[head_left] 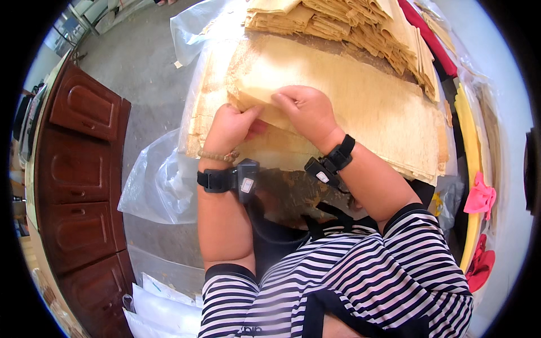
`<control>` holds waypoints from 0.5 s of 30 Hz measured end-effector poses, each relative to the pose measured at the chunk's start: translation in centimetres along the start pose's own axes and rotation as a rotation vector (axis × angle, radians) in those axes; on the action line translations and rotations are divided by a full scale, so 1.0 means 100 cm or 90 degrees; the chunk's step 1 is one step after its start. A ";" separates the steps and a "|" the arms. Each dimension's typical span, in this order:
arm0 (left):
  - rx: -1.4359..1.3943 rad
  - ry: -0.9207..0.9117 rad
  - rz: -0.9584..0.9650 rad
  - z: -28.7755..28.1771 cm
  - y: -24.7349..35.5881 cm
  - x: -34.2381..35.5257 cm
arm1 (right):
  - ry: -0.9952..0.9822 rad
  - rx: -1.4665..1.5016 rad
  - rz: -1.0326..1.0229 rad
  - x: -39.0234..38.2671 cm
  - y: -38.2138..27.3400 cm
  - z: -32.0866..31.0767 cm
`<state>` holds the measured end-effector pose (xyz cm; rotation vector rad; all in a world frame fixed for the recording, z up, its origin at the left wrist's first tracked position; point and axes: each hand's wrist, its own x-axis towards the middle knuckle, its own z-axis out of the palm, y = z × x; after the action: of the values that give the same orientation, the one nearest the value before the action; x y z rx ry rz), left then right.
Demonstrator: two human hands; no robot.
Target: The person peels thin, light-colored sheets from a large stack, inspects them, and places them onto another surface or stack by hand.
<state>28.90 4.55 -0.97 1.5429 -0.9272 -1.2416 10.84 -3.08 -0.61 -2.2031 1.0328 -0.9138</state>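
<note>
Head view: a broad flat stack (360, 107) of thin tan sheets, a folded pile (344, 25) beyond.
On the stack, a lifted sheet edge (248, 99) is pinched between the left hand's (234, 123) thumb and fingers; the right hand (309, 110) curls nearly closed beside it, its hold impossible to tell. A beaded bracelet (218, 155) circles the left wrist.

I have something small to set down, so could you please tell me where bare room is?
Room shows on the flat tan sheets, between the right hand and their right edge, and on the floor, between the brown cabinets and those sheets. It is tight between right and left hand, crowded at the folded stack.
</note>
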 end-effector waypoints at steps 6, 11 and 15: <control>-0.083 0.076 0.042 0.005 0.010 0.000 | -0.017 0.065 0.083 0.003 0.003 0.003; -0.069 0.123 0.100 0.003 -0.005 0.010 | 0.048 -0.100 -0.102 0.016 -0.012 0.014; -0.024 0.114 0.040 -0.009 -0.002 0.005 | 0.010 0.141 0.096 0.022 -0.004 0.014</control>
<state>29.89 4.29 -1.20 1.5547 -0.8250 -1.0526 13.12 -4.43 -0.44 -1.9127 1.0366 -0.9307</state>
